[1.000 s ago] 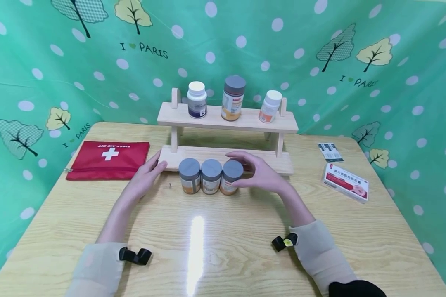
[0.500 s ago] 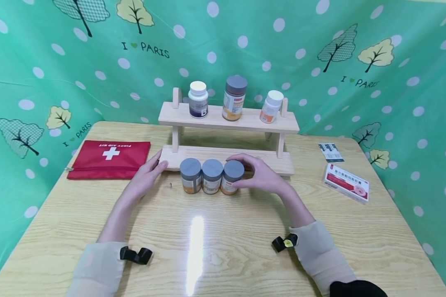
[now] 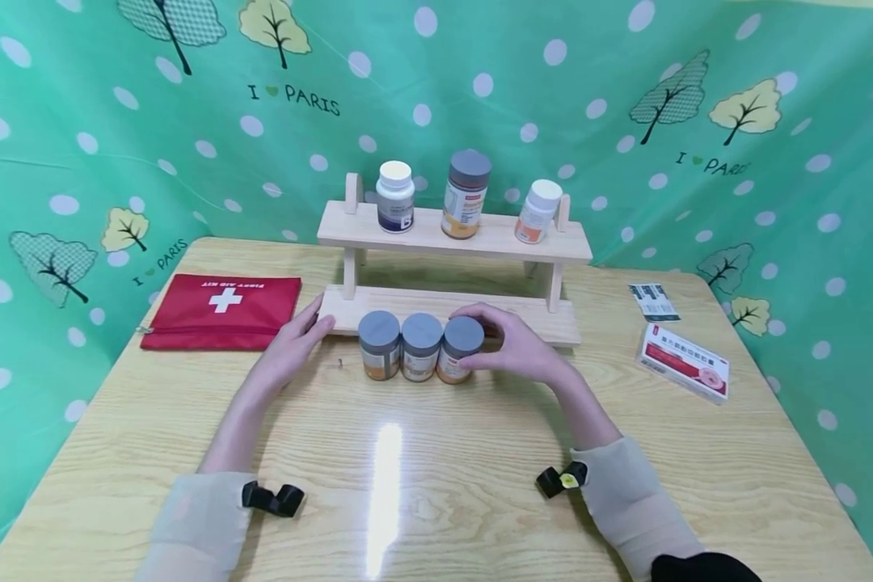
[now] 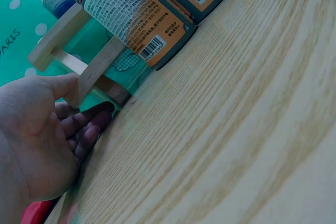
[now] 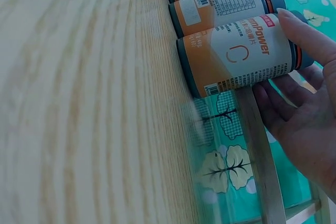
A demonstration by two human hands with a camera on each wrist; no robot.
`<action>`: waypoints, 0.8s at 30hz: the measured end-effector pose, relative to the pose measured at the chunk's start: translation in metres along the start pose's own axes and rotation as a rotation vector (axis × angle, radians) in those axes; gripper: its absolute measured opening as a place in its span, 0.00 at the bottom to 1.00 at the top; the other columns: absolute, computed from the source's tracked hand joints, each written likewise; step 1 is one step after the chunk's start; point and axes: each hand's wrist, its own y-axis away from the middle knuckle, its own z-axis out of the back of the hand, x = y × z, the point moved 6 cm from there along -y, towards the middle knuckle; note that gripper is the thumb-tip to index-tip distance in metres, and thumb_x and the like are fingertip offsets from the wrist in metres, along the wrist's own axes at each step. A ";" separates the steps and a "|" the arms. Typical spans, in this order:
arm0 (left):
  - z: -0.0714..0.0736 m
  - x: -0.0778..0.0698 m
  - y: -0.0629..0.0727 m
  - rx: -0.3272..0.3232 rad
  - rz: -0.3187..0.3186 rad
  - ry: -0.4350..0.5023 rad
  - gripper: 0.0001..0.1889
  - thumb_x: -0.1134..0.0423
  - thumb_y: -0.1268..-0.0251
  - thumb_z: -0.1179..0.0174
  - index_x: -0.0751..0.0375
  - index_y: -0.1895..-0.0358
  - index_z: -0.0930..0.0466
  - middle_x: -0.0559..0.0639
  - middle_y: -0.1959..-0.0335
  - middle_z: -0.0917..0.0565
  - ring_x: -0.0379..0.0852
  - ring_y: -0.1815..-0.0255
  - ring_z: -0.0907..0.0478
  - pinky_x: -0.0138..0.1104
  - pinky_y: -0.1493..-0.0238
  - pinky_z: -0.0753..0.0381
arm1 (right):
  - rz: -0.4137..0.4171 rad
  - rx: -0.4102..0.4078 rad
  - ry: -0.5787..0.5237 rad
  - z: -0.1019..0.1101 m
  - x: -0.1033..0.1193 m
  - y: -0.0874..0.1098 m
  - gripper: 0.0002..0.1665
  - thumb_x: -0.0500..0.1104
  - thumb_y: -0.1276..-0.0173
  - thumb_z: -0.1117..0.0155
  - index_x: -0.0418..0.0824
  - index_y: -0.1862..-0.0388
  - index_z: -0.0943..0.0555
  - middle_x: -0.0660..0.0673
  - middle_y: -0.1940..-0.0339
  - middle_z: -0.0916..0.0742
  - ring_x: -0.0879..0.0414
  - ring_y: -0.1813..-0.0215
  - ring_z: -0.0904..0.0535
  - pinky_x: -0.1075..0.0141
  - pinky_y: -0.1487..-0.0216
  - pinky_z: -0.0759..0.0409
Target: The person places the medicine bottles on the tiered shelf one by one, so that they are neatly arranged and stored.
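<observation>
Three supplement bottles with grey lids stand side by side on the table before a two-tier wooden shelf (image 3: 400,298). My right hand (image 3: 512,346) grips the rightmost bottle (image 3: 460,338) near its lid, thumb in front and fingers behind. In the right wrist view this bottle (image 5: 236,53) shows an orange and white label with a large C. Beside it are the middle bottle (image 3: 420,347) and the left bottle (image 3: 380,346). My left hand (image 3: 289,343) holds the left end of the shelf's lower board, with its thumb (image 4: 65,83) against the board's corner.
On the upper board stand a white-capped bottle (image 3: 395,198), a taller grey-lidded bottle (image 3: 466,196) and a smaller white-capped bottle (image 3: 537,212). A red first aid pouch (image 3: 221,314) lies left. A medicine box (image 3: 684,362) and a blister pack (image 3: 653,301) lie right. A patterned green curtain (image 3: 422,73) surrounds the table.
The whole head view has shifted slightly, with the scene moving a little right. Both hands keep their places on the shelf and the rightmost bottle.
</observation>
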 end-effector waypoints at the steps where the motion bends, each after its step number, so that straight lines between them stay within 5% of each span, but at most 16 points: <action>1: 0.000 0.000 0.000 -0.001 0.003 0.001 0.42 0.34 0.22 0.54 0.41 0.15 0.62 0.53 0.13 0.56 0.58 0.12 0.59 0.58 0.15 0.52 | -0.001 -0.003 0.002 0.000 0.000 0.000 0.37 0.41 0.42 0.18 0.49 0.33 0.22 0.49 0.40 0.15 0.54 0.38 0.19 0.56 0.32 0.21; 24: 0.000 -0.001 0.000 0.001 0.001 -0.007 0.42 0.35 0.22 0.54 0.42 0.15 0.63 0.51 0.12 0.57 0.59 0.12 0.61 0.59 0.15 0.53 | -0.021 -0.093 -0.120 0.009 0.008 0.007 0.36 0.37 0.41 0.20 0.43 0.34 0.23 0.41 0.40 0.15 0.53 0.41 0.17 0.65 0.39 0.16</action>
